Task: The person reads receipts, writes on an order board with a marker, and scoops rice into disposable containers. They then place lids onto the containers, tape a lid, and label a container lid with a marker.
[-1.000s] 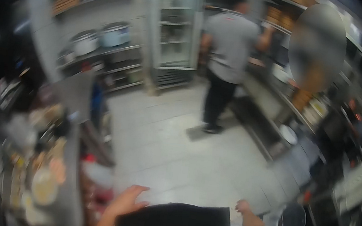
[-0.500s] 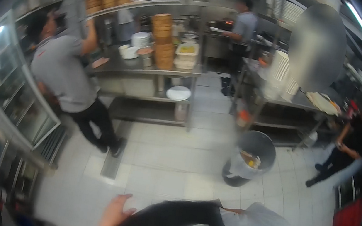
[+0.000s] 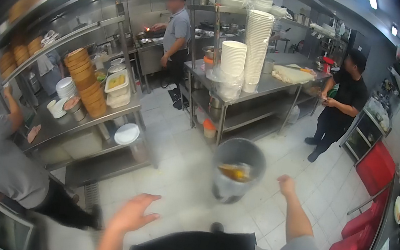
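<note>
My left hand (image 3: 135, 212) hovers over the floor at the lower middle of the head view, its fingers and thumb apart and nothing in it. Farther right, my right hand (image 3: 286, 185) hangs in the air with fingers curled in; no object shows in it. Nearest to both is a large grey bin (image 3: 240, 153) standing on the floor, its mouth toward me. Inside lie yellow and brown scraps (image 3: 235, 172) in a pale liner. Neither hand touches the bin.
A steel table (image 3: 206, 75) bears stacked white containers (image 3: 256, 51). The left shelf unit (image 3: 110, 113) holds bamboo steamers (image 3: 84, 82). Co-workers stand at left (image 3: 8, 160), by the stove (image 3: 176, 28) and at right (image 3: 343, 101). Red chairs (image 3: 375, 166) line the right side.
My view has swung to the right and closer to the bin and steel table. My right hand has come into view, and my left hand shows more fully.
</note>
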Demonstrator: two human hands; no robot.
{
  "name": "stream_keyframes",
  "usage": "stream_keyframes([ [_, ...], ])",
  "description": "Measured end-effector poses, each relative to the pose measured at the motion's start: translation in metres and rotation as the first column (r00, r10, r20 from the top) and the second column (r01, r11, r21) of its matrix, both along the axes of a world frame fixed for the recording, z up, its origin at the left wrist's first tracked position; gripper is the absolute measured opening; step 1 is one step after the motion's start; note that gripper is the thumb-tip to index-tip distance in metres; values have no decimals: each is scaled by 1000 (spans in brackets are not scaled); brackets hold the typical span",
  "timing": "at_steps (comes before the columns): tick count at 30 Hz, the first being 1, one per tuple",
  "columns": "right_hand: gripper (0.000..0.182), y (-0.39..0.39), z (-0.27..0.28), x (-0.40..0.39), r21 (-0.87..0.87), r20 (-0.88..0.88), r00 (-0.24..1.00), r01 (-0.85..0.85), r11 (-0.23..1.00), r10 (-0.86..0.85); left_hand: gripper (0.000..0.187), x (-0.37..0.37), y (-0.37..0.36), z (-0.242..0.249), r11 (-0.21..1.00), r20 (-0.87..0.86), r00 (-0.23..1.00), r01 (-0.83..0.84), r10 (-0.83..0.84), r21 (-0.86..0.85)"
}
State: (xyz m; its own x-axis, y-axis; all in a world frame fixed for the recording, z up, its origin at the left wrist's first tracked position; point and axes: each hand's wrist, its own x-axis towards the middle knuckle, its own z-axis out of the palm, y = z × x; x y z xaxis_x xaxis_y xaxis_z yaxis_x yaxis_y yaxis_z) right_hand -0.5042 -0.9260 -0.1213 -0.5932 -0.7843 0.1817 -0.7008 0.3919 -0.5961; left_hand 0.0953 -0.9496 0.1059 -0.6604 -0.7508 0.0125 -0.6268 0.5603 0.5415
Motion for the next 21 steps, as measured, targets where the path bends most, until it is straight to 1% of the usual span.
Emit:
stream_keyframes([
  [1,18,-12,14,-27,-90,-98,995,-34,995,25,51,-16,-16,-6,1000,10,1000,20,-20,7],
  [3,13,-49,67,-56,-175,-60,997,46,984,-57,52,-46,-45,-19,1000,7,1000,23,-23,19],
  [4,10,-66,103,-68,-218,-46,994,82,972,-95,52,-62,-59,-26,999,35,999,27,-28,34],
  [5,5,-85,141,-75,-317,-132,991,-31,948,-12,52,-78,-68,-35,998,66,997,33,-37,62],
  [6,8,-114,156,-106,-329,-48,995,-96,940,85,52,-93,-75,-43,994,98,994,45,-54,95],
  [7,12,-130,213,-89,-301,-114,990,-116,947,85,53,-108,-81,-49,990,56,995,71,-79,123],
  [8,13,-154,248,-91,-313,-242,963,-192,930,118,53,-121,-90,-53,984,17,994,103,-107,145],
  [9,13,-180,279,-98,-310,-332,926,-286,907,178,54,-133,-100,-57,977,-21,990,139,-137,164],
  [10,14,-203,315,-91,-358,-337,910,-363,861,243,56,-143,-110,-67,980,-7,990,138,-138,146],
  [11,14,-229,342,-92,-373,-316,914,-368,852,256,57,-148,-118,-75,978,-20,991,132,-130,159],
  [12,12,-256,369,-97,-315,-447,858,-416,853,253,57,-151,-127,-83,977,-31,992,127,-123,169],
  [13,14,-287,390,-107,-323,-684,696,-559,764,220,57,-154,-137,-91,976,-38,992,126,-122,178],
  [14,15,-309,416,-99,-338,-709,680,-560,756,186,57,-155,-147,-94,973,-13,994,111,-111,203],
  [15,11,-325,442,-90,-304,-721,670,-536,787,178,57,-158,-160,-98,973,38,995,86,-96,215],
  [16,9,-342,467,-87,-255,-764,614,-566,784,195,57,-159,-170,-103,970,97,991,69,-94,233],
  [17,10,-363,484,-92,-246,-765,616,-546,801,185,57,-160,-184,-104,966,158,983,49,-91,252],
  [18,12,-384,500,-98,-202,-716,663,-495,845,217,57,-162,-197,-98,963,136,986,59,-97,262],
  [19,15,-401,516,-100,-193,-748,638,-473,860,183,57,-163,-210,-95,962,105,992,44,-75,271],
  [20,17,-407,530,-84,-224,-693,708,-389,893,135,57,-162,-226,-92,961,76,996,26,-49,277],
  [21,20,-421,539,-79,-224,-697,710,-348,910,100,57,-159,-240,-91,958,44,999,9,-22,288],
])
